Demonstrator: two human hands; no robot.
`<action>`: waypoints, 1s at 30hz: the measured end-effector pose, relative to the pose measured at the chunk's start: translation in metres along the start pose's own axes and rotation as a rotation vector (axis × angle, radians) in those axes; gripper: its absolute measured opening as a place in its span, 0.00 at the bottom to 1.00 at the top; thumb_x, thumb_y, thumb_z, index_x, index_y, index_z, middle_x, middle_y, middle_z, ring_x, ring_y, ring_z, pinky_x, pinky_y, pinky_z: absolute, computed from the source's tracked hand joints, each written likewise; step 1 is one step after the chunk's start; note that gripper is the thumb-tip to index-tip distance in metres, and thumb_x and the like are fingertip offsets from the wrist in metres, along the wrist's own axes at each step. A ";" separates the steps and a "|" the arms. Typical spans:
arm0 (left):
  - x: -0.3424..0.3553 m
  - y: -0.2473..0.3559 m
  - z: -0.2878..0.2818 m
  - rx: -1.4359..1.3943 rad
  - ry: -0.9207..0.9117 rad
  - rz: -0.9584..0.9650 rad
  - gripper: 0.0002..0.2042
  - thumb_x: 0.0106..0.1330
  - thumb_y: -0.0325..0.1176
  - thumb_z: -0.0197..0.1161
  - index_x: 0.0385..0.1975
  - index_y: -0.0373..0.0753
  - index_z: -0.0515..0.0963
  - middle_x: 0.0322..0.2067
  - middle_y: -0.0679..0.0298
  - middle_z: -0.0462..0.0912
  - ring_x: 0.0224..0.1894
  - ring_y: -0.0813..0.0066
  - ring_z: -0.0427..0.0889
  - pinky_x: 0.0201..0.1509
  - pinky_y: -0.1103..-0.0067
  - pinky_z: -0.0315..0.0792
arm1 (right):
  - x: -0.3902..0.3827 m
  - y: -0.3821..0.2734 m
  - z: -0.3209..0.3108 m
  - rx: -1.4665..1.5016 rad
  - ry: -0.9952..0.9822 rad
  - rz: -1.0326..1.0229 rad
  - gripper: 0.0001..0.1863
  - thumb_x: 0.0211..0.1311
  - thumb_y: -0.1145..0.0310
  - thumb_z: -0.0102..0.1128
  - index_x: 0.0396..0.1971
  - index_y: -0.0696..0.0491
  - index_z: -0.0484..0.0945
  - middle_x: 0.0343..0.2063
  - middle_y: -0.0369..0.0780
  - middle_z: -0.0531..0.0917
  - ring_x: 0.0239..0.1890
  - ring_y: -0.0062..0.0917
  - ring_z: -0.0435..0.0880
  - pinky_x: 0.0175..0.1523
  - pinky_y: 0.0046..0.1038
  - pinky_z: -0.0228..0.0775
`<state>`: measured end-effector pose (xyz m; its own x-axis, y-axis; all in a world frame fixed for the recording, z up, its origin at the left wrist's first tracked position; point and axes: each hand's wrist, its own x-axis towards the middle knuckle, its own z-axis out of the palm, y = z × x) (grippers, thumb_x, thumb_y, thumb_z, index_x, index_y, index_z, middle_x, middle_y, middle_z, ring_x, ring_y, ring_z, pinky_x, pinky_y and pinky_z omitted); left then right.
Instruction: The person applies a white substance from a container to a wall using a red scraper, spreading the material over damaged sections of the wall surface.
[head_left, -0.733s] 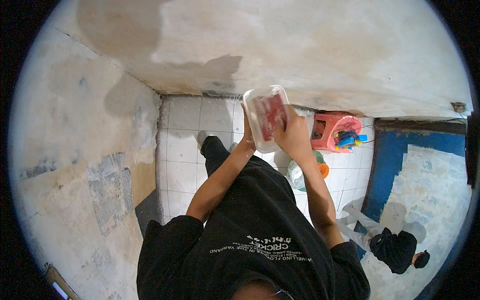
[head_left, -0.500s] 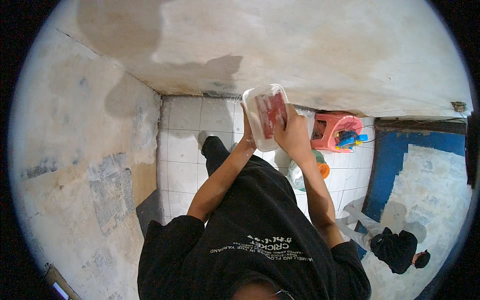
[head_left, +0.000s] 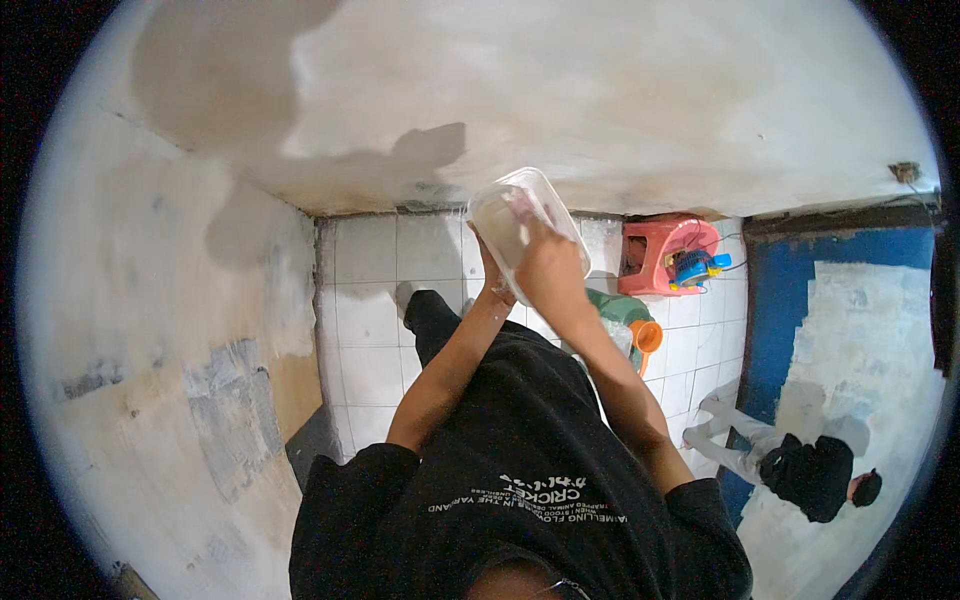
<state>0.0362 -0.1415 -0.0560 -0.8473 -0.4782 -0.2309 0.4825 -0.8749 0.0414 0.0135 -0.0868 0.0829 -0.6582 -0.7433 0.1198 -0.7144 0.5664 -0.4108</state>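
A translucent white plastic tub point(head_left: 500, 230), tilted and smeared with white paste, sits in my hands above the tiled floor. My left hand point(head_left: 488, 268) grips it along the near left side, partly hidden underneath. My right hand point(head_left: 548, 265) reaches over the tub's inside with curled fingers on a red flat tool point(head_left: 522, 203), which shows only in part, coated with white and blurred. My dark shirt and one dark-clad leg lie below.
A pink stool point(head_left: 650, 262) carries a blue-and-yellow device point(head_left: 700, 265) with cords. A green container point(head_left: 610, 308) with orange top stands below it. Patched walls point(head_left: 170, 300) enclose me. At right, another person point(head_left: 805, 470) is by a blue, white-patched surface point(head_left: 770, 310).
My right hand has moved left and further over the tub, covering more of the red tool. The tub has shifted slightly left, and the whole view has tilted slightly.
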 end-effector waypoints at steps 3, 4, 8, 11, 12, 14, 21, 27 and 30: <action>-0.003 0.008 -0.021 -0.165 -0.211 -0.149 0.40 0.57 0.73 0.45 0.61 0.48 0.64 0.57 0.63 0.71 0.58 0.64 0.70 0.63 0.66 0.66 | -0.010 -0.006 0.020 -0.039 0.068 -0.090 0.24 0.43 0.80 0.55 0.47 0.62 0.71 0.28 0.55 0.80 0.30 0.48 0.82 0.38 0.41 0.75; -0.005 0.008 -0.022 -0.194 -0.269 -0.169 0.40 0.57 0.72 0.45 0.61 0.48 0.64 0.57 0.63 0.71 0.58 0.64 0.70 0.63 0.66 0.66 | -0.012 -0.010 0.011 -0.010 0.016 -0.062 0.25 0.43 0.80 0.56 0.47 0.63 0.71 0.29 0.55 0.80 0.32 0.48 0.82 0.39 0.42 0.74; -0.014 0.008 0.006 0.053 0.010 -0.005 0.40 0.56 0.73 0.45 0.61 0.48 0.63 0.57 0.63 0.71 0.58 0.64 0.70 0.62 0.66 0.67 | -0.009 -0.019 -0.010 0.015 -0.080 0.027 0.26 0.49 0.73 0.55 0.50 0.68 0.68 0.40 0.58 0.78 0.41 0.47 0.81 0.47 0.41 0.74; -0.017 0.011 0.007 0.052 0.002 0.003 0.40 0.56 0.73 0.45 0.62 0.48 0.63 0.57 0.63 0.70 0.58 0.64 0.70 0.62 0.66 0.67 | -0.014 -0.019 0.006 -0.073 -0.083 -0.040 0.26 0.54 0.71 0.52 0.51 0.70 0.66 0.48 0.61 0.74 0.49 0.47 0.78 0.54 0.40 0.71; -0.018 0.011 0.006 0.061 0.002 0.004 0.40 0.56 0.73 0.45 0.62 0.48 0.62 0.57 0.63 0.70 0.58 0.63 0.70 0.62 0.66 0.66 | -0.018 -0.018 0.015 -0.106 -0.086 -0.083 0.25 0.55 0.71 0.51 0.51 0.71 0.66 0.50 0.62 0.72 0.51 0.48 0.77 0.56 0.40 0.70; -0.018 0.014 0.006 0.089 0.020 0.011 0.41 0.56 0.73 0.45 0.62 0.48 0.62 0.57 0.63 0.70 0.58 0.63 0.70 0.62 0.66 0.66 | -0.017 -0.021 0.011 0.001 0.064 -0.064 0.28 0.44 0.80 0.55 0.51 0.65 0.68 0.34 0.55 0.79 0.37 0.48 0.80 0.44 0.43 0.73; -0.010 0.017 -0.023 0.183 -0.053 0.041 0.42 0.56 0.73 0.45 0.63 0.48 0.60 0.59 0.63 0.68 0.59 0.62 0.69 0.63 0.65 0.65 | -0.022 -0.026 0.007 -0.042 -0.021 -0.070 0.27 0.50 0.74 0.55 0.52 0.68 0.66 0.45 0.59 0.74 0.46 0.48 0.78 0.52 0.39 0.72; -0.018 0.016 -0.010 -0.057 -0.204 -0.003 0.42 0.56 0.73 0.47 0.64 0.48 0.60 0.60 0.62 0.67 0.60 0.62 0.68 0.64 0.64 0.65 | -0.020 -0.022 0.003 -0.008 0.004 -0.042 0.34 0.41 0.75 0.64 0.53 0.68 0.65 0.39 0.57 0.77 0.42 0.48 0.80 0.47 0.39 0.73; -0.008 0.019 -0.025 -0.289 -0.317 -0.080 0.42 0.56 0.72 0.47 0.64 0.49 0.59 0.61 0.62 0.67 0.60 0.62 0.68 0.64 0.62 0.64 | -0.020 -0.026 -0.002 0.019 0.088 -0.083 0.35 0.38 0.77 0.65 0.53 0.67 0.65 0.33 0.55 0.79 0.37 0.47 0.81 0.42 0.41 0.74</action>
<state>0.0581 -0.1522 -0.0772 -0.8893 -0.4486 0.0893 0.4163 -0.8746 -0.2485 0.0442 -0.0858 0.0933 -0.6156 -0.7528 0.2331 -0.7635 0.4965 -0.4129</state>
